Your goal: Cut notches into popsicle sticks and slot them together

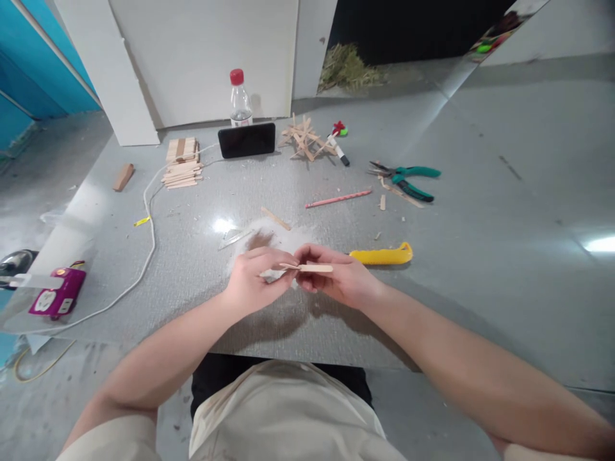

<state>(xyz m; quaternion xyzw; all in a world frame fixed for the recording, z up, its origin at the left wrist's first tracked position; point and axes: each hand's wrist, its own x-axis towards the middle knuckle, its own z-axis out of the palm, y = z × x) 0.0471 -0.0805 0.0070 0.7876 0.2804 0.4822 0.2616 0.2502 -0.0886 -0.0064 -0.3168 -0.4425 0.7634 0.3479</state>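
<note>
Both my hands meet above the near part of the grey table, holding pale wooden craft sticks (317, 268). My left hand (257, 272) pinches the sticks' left end between thumb and fingers. My right hand (341, 275) has its fingers curled round the other side, with one stick lying across them toward the palm. How the sticks join is hidden by the fingertips. Just beyond my right hand lies a yellow utility knife (382, 257), its front end out of sight behind the hand. A loose craft stick (275, 218) and a clear set square (233, 239) lie past my left hand.
Pliers with green handles (408, 179), a pink pencil (339, 198) and a marker (339, 151) lie farther back. Behind stand a phone (246, 140), a bottle (241, 102), stacked sticks (182, 173) and a stick pile (305, 137). A white cable (152, 237) crosses the left side near a purple box (60, 293).
</note>
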